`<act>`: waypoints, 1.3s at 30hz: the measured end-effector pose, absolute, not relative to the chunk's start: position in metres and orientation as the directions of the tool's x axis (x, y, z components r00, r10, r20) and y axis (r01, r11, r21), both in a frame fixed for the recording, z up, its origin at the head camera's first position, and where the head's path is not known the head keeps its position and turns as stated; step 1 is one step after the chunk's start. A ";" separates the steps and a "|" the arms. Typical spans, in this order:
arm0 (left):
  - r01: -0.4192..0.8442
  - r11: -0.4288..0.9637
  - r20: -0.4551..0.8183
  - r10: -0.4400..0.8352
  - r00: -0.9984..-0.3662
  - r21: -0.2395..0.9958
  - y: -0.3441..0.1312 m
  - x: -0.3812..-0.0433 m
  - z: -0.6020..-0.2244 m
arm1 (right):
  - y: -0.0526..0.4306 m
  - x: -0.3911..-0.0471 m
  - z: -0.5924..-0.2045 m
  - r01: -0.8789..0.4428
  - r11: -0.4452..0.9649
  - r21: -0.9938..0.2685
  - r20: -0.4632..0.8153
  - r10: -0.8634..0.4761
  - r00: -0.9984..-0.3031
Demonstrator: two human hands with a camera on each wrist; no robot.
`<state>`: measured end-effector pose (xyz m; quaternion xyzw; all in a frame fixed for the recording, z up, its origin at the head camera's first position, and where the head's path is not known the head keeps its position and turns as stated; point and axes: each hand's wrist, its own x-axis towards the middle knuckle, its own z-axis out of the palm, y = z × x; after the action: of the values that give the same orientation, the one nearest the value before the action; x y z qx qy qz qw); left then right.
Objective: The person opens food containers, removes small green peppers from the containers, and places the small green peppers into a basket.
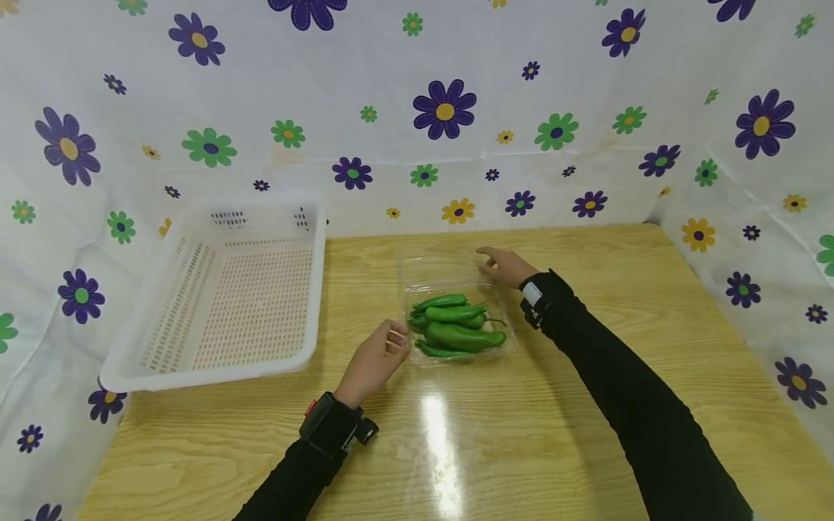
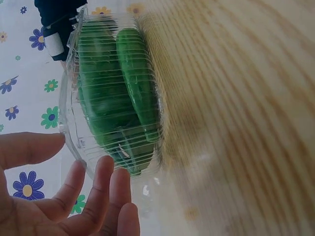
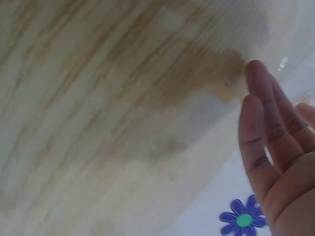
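Several green peppers (image 1: 459, 336) lie in a clear plastic clamshell box (image 2: 71, 115), whose lid (image 1: 435, 269) is folded back towards the wall. At the box's left side is my left hand (image 1: 373, 363), palm turned towards it. Its thumb and loosely bent fingers (image 2: 101, 189) are at the rim in the left wrist view; whether they touch it I cannot tell. Beside the lid's far right edge is my right hand (image 1: 508, 266), with fairly straight fingers (image 3: 256, 140) in the right wrist view. Contact with the lid is unclear there.
A large white perforated plastic basket (image 1: 313, 304) stands to the left on the wooden table (image 1: 554, 434). White cloth with printed flowers (image 1: 391, 72) hangs behind the table and along both sides.
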<state>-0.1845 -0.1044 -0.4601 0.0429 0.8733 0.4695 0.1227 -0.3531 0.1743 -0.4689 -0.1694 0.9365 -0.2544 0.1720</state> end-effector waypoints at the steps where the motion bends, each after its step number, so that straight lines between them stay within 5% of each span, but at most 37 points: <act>1: -0.027 0.568 -0.163 0.188 -0.969 0.822 -0.104 -0.183 -0.459 | 0.176 -0.348 -0.465 -0.246 0.816 -0.523 -0.221 -0.408 -0.886; 10: 0.270 0.784 0.097 0.261 -0.960 0.559 -0.099 -0.172 -0.442 | 0.193 -0.266 -0.417 -0.431 0.774 -0.463 0.132 -0.421 -0.898; 16: 0.429 0.789 0.149 0.407 -0.901 0.440 -0.101 -0.183 -0.425 | 0.202 -0.211 -0.426 -0.746 0.644 -0.170 0.402 -0.646 -0.649; 19: 0.601 0.734 0.184 0.574 -0.798 0.316 -0.099 -0.192 -0.413 | 0.204 -0.198 -0.440 -0.804 0.591 -0.057 0.420 -0.717 -0.557; 24: 0.749 0.657 0.121 0.740 -0.662 0.085 -0.079 -0.211 -0.396 | 0.205 -0.189 -0.456 -0.816 0.577 -0.025 0.423 -0.734 -0.532; 39: 0.732 0.681 -0.074 0.731 -0.678 0.031 -0.039 -0.253 -0.423 | 0.202 -0.190 -0.459 -0.818 0.576 -0.006 0.425 -0.739 -0.523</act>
<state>-0.2530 -0.0392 -0.4230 0.3993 0.9159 -0.0005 0.0403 -0.1897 0.2018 -0.4589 -0.4489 0.8666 -0.1028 -0.1920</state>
